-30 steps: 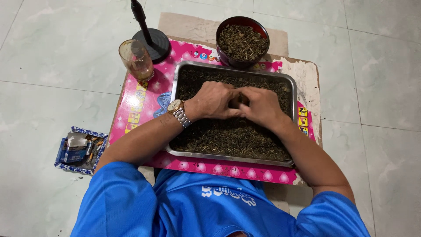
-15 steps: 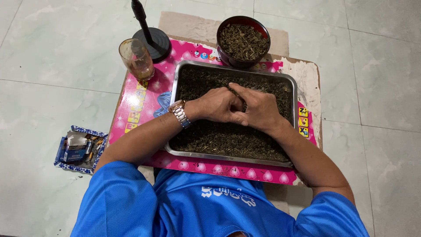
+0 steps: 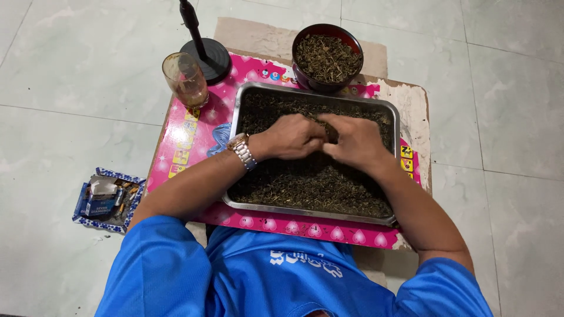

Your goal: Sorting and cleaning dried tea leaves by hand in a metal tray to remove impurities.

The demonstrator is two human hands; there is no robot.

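While you sit over the low pink table [image 3: 194, 132], its printed top takes up most of the view, and the metal tray [image 3: 235, 117] fills the middle of it, reaching from near the far edge almost to the near edge. Dried dark green leaf shreds [image 3: 305, 182] cover the tray's floor in a loose layer. Your left hand [image 3: 294, 136] and right hand [image 3: 355, 141] meet over the far half of the tray, knuckles up and fingers curled in toward each other, pinching a small clump of the shreds between them; the fingertips touch or nearly touch, so neither hand is spread wide. A wristwatch [image 3: 242, 151] sits on your left wrist just above the tray's left rim. Beyond the tray, at the table's far edge, a dark round bowl [image 3: 355, 44] holds more of the same shreds. At the far left corner stands a black round stand base [image 3: 218, 54] with its pole rising out of view, and just beside it a glass tumbler [image 3: 185, 79] with some brownish liquid. On the tiled floor to your left, well apart from the table, lies a small blue-rimmed tray [image 3: 107, 199] of packets.
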